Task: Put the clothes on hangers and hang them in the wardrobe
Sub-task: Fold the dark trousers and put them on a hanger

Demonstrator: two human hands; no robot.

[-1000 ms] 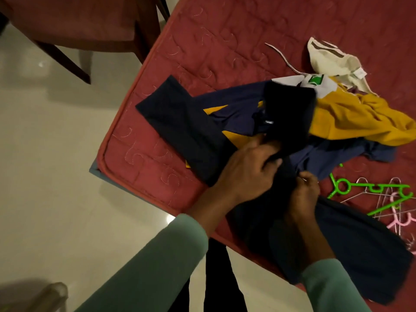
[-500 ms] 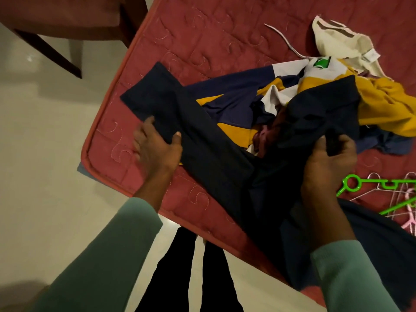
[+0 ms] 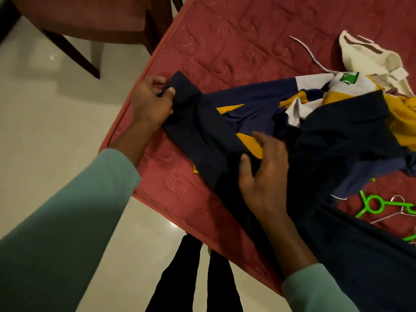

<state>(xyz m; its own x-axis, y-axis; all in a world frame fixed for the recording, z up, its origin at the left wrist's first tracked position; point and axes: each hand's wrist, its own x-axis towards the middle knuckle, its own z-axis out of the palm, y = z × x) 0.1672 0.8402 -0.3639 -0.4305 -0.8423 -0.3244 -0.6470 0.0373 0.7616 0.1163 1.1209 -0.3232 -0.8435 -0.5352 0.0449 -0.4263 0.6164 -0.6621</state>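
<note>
Now the red mattress (image 3: 225, 41) carries the dark navy garment (image 3: 202, 136), laid over the yellow-and-navy shirt (image 3: 247, 104). The left hand (image 3: 153, 102) has shifted to the garment's end and pinches it. The right hand (image 3: 263, 176) has let go and rests flat mid-garment, fingers spread. A green hanger (image 3: 382, 204) lies near.
</note>
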